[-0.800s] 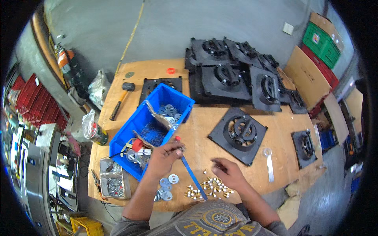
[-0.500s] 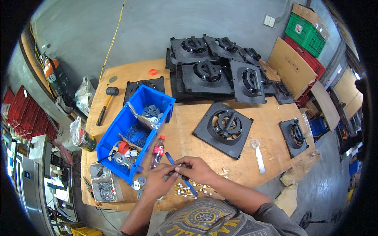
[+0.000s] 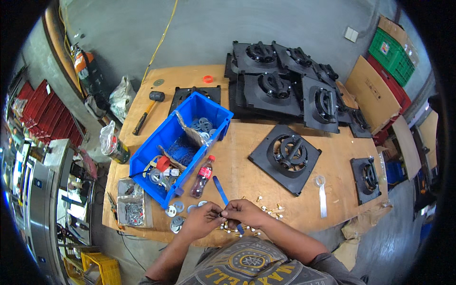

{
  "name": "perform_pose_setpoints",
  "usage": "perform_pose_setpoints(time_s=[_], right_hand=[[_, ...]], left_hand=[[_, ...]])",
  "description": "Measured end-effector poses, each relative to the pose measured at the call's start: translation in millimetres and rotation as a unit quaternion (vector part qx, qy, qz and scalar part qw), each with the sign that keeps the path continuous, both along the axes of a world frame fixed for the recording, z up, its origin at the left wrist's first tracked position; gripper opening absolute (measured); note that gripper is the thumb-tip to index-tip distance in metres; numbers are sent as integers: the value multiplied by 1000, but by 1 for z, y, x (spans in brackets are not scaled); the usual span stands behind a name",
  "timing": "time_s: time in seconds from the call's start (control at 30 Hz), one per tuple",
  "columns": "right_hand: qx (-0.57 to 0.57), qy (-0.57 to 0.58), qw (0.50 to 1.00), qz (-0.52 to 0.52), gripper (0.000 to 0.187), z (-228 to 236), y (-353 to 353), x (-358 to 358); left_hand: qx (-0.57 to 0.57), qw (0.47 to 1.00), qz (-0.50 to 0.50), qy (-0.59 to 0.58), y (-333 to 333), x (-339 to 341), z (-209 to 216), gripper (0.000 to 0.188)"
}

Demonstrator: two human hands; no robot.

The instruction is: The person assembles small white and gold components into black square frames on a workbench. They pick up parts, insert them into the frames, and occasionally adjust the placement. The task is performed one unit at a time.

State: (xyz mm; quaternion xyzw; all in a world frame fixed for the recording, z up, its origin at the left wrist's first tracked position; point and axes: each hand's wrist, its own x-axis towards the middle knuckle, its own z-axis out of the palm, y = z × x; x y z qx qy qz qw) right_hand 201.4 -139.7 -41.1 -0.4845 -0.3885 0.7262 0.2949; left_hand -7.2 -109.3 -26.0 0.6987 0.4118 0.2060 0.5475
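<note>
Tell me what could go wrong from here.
The small brass-and-white parts lie loose beside the right hand, so a sweep of that arm might scatter them. The red-capped bottle sits close to the left hand and the blue bin, and could be knocked.

A small dark piece [image 3: 220, 215], pinched where the grips of the left hand [image 3: 203, 220] and right hand [image 3: 244, 213] meet, is mostly covered and too small to identify. The right hand hides the middle of a flat blue strip [image 3: 220, 190] and some white-and-brass pins. The near part of a square black plate [image 3: 212, 92] lies behind the blue plastic bin [image 3: 164, 135], whose fine central contents are indistinct. The upper edge cuts a yellow cable [image 3: 164, 35]; the lower, a yellow plastic crate [image 3: 107, 269].
</note>
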Motion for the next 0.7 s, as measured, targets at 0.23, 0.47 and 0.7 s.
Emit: perform_pose_setpoints(time_s=[0.23, 0.47, 0.7], right_hand=[[-13, 140, 990, 12, 26, 0, 0, 17], [-31, 153, 988, 7, 32, 15, -6, 25], [-17, 142, 988, -53, 35, 26, -11, 34]], left_hand=[[-49, 995, -29, -84, 7, 7, -8, 29], [11, 998, -16, -60, 2, 16, 8, 31], [166, 985, 10, -54, -5, 37, 32, 35]])
